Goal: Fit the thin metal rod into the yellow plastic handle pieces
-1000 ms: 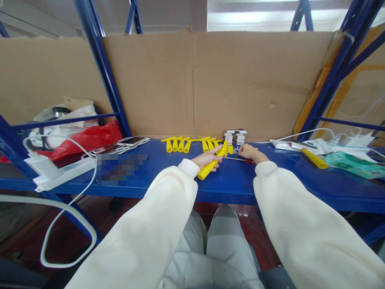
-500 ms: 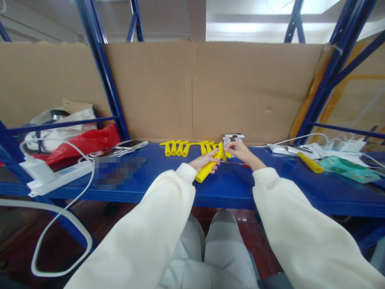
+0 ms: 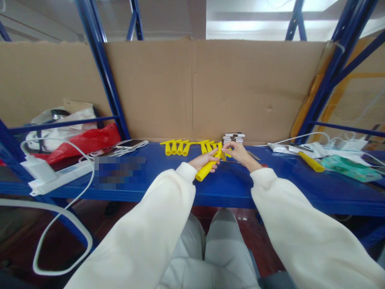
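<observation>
My left hand [image 3: 207, 161] is closed around a yellow T-shaped tool [image 3: 204, 171], its thick round handle slanting down to the left. At the tool's wide head, the fingertips of my right hand [image 3: 236, 151] are pinched together; what lies between them is too small to make out. Just beyond, several matching yellow T-shaped tools [image 3: 179, 147] lie in a row on the blue table [image 3: 168, 172], with more of them partly hidden by my left hand. A stack of small white and dark boxes [image 3: 233, 137] stands behind my right hand.
Near my right wrist lie a thin grey strip [image 3: 254, 155] and something red [image 3: 264, 165]. To the right are a yellow tube-like piece [image 3: 311, 161] and a green packet [image 3: 350, 167]. Leftward sit a power strip [image 3: 63, 178], a phone [image 3: 132, 143] and a red bag [image 3: 87, 142]. Cardboard [image 3: 240, 88] stands behind.
My right wrist and forearm have shifted slightly left, uncovering the grey strip and the red thing on the table. The left hand keeps its hold on the yellow T-shaped tool.
</observation>
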Demonstrator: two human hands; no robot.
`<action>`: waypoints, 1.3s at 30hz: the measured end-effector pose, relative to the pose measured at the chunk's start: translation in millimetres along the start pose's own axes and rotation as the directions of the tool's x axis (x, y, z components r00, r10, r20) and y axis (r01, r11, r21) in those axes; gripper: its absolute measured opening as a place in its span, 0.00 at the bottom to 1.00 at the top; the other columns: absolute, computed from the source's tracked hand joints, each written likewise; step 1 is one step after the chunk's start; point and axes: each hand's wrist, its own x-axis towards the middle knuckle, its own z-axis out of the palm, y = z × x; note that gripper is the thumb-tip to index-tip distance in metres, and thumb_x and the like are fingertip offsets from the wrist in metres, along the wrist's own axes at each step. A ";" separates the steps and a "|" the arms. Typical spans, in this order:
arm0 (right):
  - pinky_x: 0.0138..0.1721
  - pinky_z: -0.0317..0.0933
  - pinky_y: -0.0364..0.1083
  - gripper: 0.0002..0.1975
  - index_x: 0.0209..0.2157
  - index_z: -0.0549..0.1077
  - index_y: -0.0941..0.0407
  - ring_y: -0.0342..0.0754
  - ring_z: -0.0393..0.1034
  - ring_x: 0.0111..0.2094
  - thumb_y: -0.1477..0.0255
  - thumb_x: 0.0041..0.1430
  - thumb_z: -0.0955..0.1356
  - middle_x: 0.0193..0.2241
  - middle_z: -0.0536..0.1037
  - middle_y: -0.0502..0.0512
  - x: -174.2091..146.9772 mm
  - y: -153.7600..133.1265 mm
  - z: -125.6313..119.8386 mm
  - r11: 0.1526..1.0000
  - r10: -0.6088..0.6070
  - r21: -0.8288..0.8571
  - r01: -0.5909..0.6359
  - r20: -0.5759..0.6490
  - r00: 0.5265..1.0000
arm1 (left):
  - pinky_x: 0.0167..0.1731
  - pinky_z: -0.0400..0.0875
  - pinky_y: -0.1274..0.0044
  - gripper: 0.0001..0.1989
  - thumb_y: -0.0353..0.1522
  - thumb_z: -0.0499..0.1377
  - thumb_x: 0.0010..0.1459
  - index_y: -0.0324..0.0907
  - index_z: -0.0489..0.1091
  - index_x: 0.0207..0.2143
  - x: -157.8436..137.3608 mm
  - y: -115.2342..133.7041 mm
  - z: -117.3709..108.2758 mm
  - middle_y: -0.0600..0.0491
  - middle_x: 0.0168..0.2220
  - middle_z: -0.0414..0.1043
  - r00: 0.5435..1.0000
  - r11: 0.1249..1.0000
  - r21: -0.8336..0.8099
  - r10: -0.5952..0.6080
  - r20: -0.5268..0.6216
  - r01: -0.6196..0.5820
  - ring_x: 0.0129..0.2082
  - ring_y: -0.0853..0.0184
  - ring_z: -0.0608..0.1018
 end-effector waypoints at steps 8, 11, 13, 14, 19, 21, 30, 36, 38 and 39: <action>0.38 0.64 0.48 0.18 0.23 0.70 0.56 0.46 0.69 0.30 0.55 0.43 0.70 0.26 0.76 0.53 -2.7 -0.6 1.8 0.998 0.014 0.053 -0.014 0.010 1.000 | 0.16 0.59 0.85 0.36 0.23 0.47 0.61 0.54 0.36 0.66 -1.1 1.7 -0.2 0.58 0.24 0.61 1.000 1.000 0.005 0.006 0.005 -0.006 0.14 0.76 0.64; 0.36 0.64 0.48 0.18 0.23 0.69 0.56 0.46 0.68 0.30 0.55 0.44 0.70 0.26 0.75 0.53 -2.5 0.7 3.1 0.998 0.010 0.066 -0.012 0.022 1.000 | 0.16 0.59 0.85 0.36 0.23 0.47 0.61 0.54 0.36 0.66 -2.0 1.8 0.8 0.58 0.24 0.61 1.000 1.000 -0.009 0.008 0.005 -0.008 0.14 0.76 0.65; 0.36 0.64 0.47 0.17 0.23 0.68 0.56 0.46 0.68 0.29 0.55 0.45 0.69 0.25 0.74 0.52 -1.9 1.7 3.7 0.998 0.014 0.065 -0.015 0.022 1.000 | 0.15 0.59 0.85 0.36 0.23 0.47 0.61 0.53 0.37 0.66 -2.9 2.1 2.5 0.57 0.24 0.61 1.000 1.000 -0.006 -0.005 -0.004 0.005 0.14 0.76 0.64; 0.36 0.64 0.48 0.17 0.23 0.68 0.56 0.46 0.67 0.29 0.55 0.45 0.69 0.25 0.74 0.52 -1.5 2.3 4.0 0.998 0.016 0.063 -0.017 0.025 1.000 | 0.15 0.58 0.85 0.35 0.22 0.46 0.61 0.52 0.37 0.66 -3.3 2.3 3.3 0.57 0.24 0.61 1.000 1.000 -0.002 -0.012 -0.012 0.012 0.14 0.76 0.64; 0.37 0.64 0.49 0.17 0.24 0.67 0.55 0.47 0.67 0.32 0.56 0.44 0.70 0.27 0.74 0.53 -1.1 6.6 5.0 0.998 0.026 0.065 -0.026 0.005 1.000 | 0.14 0.58 0.86 0.36 0.23 0.46 0.61 0.54 0.36 0.66 -3.3 2.7 2.2 0.58 0.24 0.61 1.000 1.000 0.005 -0.019 -0.007 0.019 0.13 0.76 0.64; 0.37 0.64 0.49 0.18 0.27 0.68 0.55 0.47 0.67 0.33 0.56 0.42 0.71 0.30 0.74 0.54 -1.4 8.6 4.8 0.995 0.054 0.086 -0.052 -0.031 0.998 | 0.15 0.59 0.86 0.37 0.23 0.48 0.61 0.54 0.36 0.66 -3.0 2.3 -0.4 0.58 0.24 0.61 1.000 1.000 0.002 -0.010 0.025 0.010 0.14 0.76 0.65; 0.41 0.64 0.50 0.19 0.31 0.71 0.55 0.48 0.68 0.36 0.55 0.44 0.70 0.31 0.75 0.53 -2.0 10.9 -0.4 0.993 0.085 0.074 -0.087 0.028 0.996 | 0.14 0.57 0.86 0.37 0.24 0.49 0.60 0.54 0.37 0.66 -6.6 3.1 -0.3 0.57 0.25 0.61 0.998 1.000 -0.008 0.023 0.063 -0.022 0.14 0.77 0.64; 0.42 0.65 0.50 0.21 0.34 0.72 0.56 0.48 0.69 0.36 0.52 0.48 0.68 0.34 0.77 0.56 1.0 11.1 -2.8 0.995 0.093 0.039 -0.093 0.016 0.996 | 0.15 0.59 0.85 0.37 0.23 0.48 0.61 0.55 0.35 0.66 -6.7 5.2 2.1 0.58 0.25 0.61 0.999 0.999 -0.025 0.029 0.019 -0.028 0.14 0.76 0.64; 0.42 0.65 0.50 0.21 0.34 0.73 0.57 0.49 0.70 0.37 0.53 0.48 0.68 0.35 0.77 0.57 1.7 12.9 -11.2 0.995 0.099 -0.009 -0.099 -0.027 0.995 | 0.15 0.58 0.85 0.37 0.23 0.48 0.60 0.54 0.36 0.67 -6.8 5.4 2.2 0.58 0.24 0.61 0.999 0.998 -0.043 0.039 -0.007 -0.039 0.14 0.76 0.64; 0.42 0.65 0.50 0.20 0.33 0.73 0.57 0.49 0.70 0.37 0.54 0.48 0.69 0.35 0.77 0.57 1.1 14.2 -17.3 0.993 0.105 -0.055 -0.107 -0.044 0.994 | 0.15 0.58 0.85 0.37 0.23 0.48 0.60 0.54 0.36 0.67 -6.8 5.4 2.1 0.57 0.24 0.61 0.999 0.997 -0.054 0.046 -0.024 -0.047 0.14 0.76 0.64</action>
